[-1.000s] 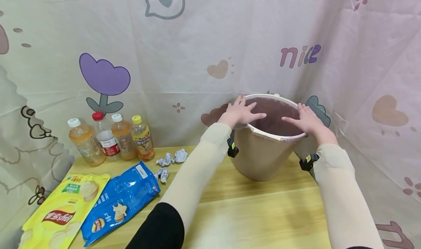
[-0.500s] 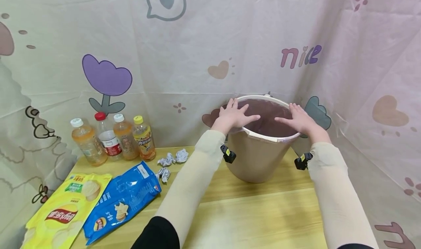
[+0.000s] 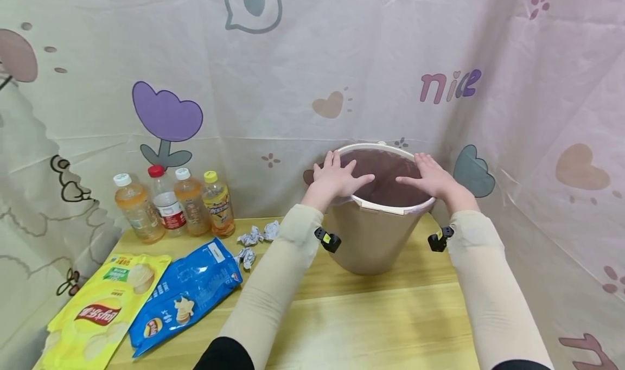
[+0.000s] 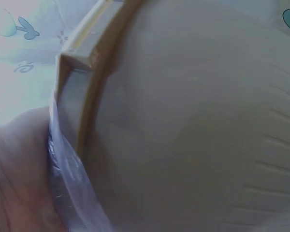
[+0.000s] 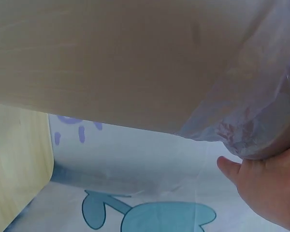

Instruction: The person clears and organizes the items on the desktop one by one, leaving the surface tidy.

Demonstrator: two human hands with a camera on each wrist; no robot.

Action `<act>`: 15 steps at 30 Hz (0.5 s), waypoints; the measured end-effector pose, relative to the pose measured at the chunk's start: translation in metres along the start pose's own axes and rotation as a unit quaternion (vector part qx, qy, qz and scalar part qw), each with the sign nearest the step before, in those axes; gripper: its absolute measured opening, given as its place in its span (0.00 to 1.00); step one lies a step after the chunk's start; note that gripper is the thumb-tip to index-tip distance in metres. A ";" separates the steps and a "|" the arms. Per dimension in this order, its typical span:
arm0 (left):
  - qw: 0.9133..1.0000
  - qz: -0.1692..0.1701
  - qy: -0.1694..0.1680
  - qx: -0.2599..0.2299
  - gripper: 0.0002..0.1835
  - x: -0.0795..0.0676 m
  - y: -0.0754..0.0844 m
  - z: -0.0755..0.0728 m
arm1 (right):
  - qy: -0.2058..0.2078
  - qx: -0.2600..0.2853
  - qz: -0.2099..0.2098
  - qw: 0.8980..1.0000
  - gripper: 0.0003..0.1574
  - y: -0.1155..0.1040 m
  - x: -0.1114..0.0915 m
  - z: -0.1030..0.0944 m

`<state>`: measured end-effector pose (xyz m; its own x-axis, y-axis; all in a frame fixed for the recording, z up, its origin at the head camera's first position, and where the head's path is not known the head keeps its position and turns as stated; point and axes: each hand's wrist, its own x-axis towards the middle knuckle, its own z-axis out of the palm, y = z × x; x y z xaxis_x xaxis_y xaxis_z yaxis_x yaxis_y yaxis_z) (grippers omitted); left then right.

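A beige bin [image 3: 373, 240] with a white rim stands upright at the back of the wooden table. A thin clear plastic liner lines it and folds over the rim; the liner [image 5: 246, 101] shows in the right wrist view. My left hand [image 3: 337, 180] rests against the left side of the rim, fingers spread and thumb stretched over the opening. Opposite it, my right hand [image 3: 432, 183] lies on the right side of the rim, its fingers also extended. In the left wrist view, the rim's latch-like block [image 4: 84, 43] sits beyond my hand. The bin's bottom inside is hidden.
Several drink bottles [image 3: 173, 204] stand at the back left. Crumpled paper balls [image 3: 250, 236] lie beside them. A yellow chip bag [image 3: 104, 310] and a blue chip bag [image 3: 187, 294] overlap at the front left. A patterned cloth [image 3: 273, 88] hangs behind the table [image 3: 371, 326].
The bin has shifted left along the table, with both hands staying at its rim. The view has turned slightly left. Bottles, bags and paper balls keep their places.
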<state>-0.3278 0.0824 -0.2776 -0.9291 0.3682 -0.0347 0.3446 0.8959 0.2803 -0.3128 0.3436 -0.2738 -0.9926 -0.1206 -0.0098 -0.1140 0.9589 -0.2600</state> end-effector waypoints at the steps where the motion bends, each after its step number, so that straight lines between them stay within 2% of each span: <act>1: 1.000 -0.002 0.001 0.004 0.44 -0.002 -0.001 0.000 | -0.002 0.002 0.000 1.000 0.65 -0.002 0.000 0.001; 6: 1.000 -0.016 0.001 0.019 0.43 -0.010 -0.007 -0.002 | -0.002 0.014 -0.001 1.000 0.65 -0.010 0.002 0.004; 15: 0.999 -0.010 0.035 -0.005 0.44 -0.014 -0.012 0.001 | -0.007 0.002 -0.001 1.000 0.65 -0.016 0.002 0.004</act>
<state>-0.3192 0.0671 -0.2816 -0.9432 0.3310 0.0272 0.3243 0.9006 0.2894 -0.3129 0.3272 -0.2735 -0.9918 -0.1259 -0.0224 -0.1156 0.9575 -0.2641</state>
